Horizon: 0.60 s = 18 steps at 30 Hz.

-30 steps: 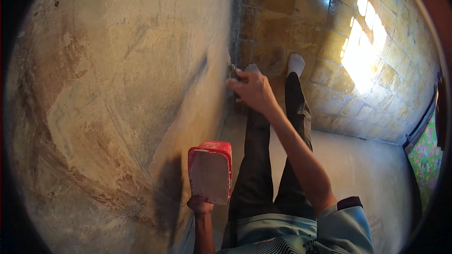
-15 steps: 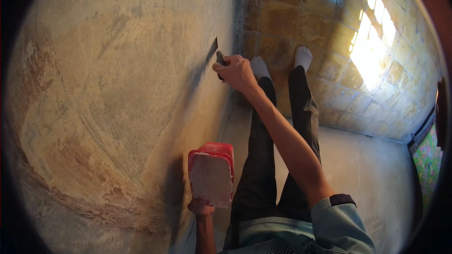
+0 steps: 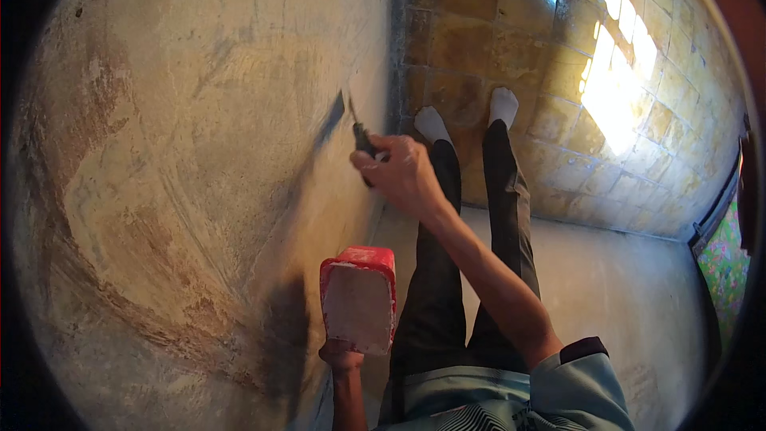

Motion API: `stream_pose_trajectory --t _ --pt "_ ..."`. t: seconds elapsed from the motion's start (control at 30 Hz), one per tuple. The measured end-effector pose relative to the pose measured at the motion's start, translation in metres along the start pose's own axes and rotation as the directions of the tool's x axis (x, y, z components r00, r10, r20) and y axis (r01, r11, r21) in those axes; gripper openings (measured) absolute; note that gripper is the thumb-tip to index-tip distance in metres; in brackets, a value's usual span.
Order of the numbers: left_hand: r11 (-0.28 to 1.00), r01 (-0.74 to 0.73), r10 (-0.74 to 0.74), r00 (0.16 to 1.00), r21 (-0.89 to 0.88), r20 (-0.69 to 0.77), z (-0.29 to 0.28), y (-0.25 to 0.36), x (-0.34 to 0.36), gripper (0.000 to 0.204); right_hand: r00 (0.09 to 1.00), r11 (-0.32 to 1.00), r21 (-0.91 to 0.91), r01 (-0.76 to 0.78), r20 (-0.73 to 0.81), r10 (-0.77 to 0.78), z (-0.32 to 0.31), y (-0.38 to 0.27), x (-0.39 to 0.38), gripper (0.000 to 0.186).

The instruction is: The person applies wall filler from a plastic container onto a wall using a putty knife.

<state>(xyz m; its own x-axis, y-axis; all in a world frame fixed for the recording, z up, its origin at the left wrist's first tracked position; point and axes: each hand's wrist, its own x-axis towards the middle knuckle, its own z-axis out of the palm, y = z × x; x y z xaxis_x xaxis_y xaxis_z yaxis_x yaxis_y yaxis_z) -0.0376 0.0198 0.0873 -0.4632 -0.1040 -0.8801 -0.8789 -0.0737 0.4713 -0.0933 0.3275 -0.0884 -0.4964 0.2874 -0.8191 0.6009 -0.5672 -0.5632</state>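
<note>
My right hand is closed around the dark handle of a putty knife. Its thin blade points away from me, close beside the plastered wall on my left; a small gap seems to separate blade and wall, since the shadow falls apart from it. Low in the view, my left hand grips a red plastic tub from beneath its near end. Pale, smooth filler fills the tub's open side, with smears along the rim. Most of my left fingers are hidden behind the tub.
The wall carries rough brown patches and paler smoothed areas. Yellow-brown floor tiles lie beyond my white-socked feet, with bright sunlight across them. Flowered green cloth shows at the far right beside a dark edge.
My right hand has drawn the putty knife back toward me and slightly left, and the blade has come away from the wall. The tub stays nearly in place. The view has shifted a little.
</note>
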Motion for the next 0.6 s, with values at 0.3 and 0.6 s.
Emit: stream_pose_trajectory --t 0.3,0.6 --pt "0.909 0.007 0.115 0.956 0.416 -0.269 -0.010 -0.009 -0.014 0.080 0.999 0.986 -0.165 -0.024 -0.029 0.019 -0.009 0.034 0.099 0.033" --pt "0.992 -0.022 0.008 0.993 0.121 0.119 -0.010 0.000 -0.013 0.071 0.999 0.996 -0.082 -0.031 -0.034 0.028 0.028 0.022 0.094 0.037"
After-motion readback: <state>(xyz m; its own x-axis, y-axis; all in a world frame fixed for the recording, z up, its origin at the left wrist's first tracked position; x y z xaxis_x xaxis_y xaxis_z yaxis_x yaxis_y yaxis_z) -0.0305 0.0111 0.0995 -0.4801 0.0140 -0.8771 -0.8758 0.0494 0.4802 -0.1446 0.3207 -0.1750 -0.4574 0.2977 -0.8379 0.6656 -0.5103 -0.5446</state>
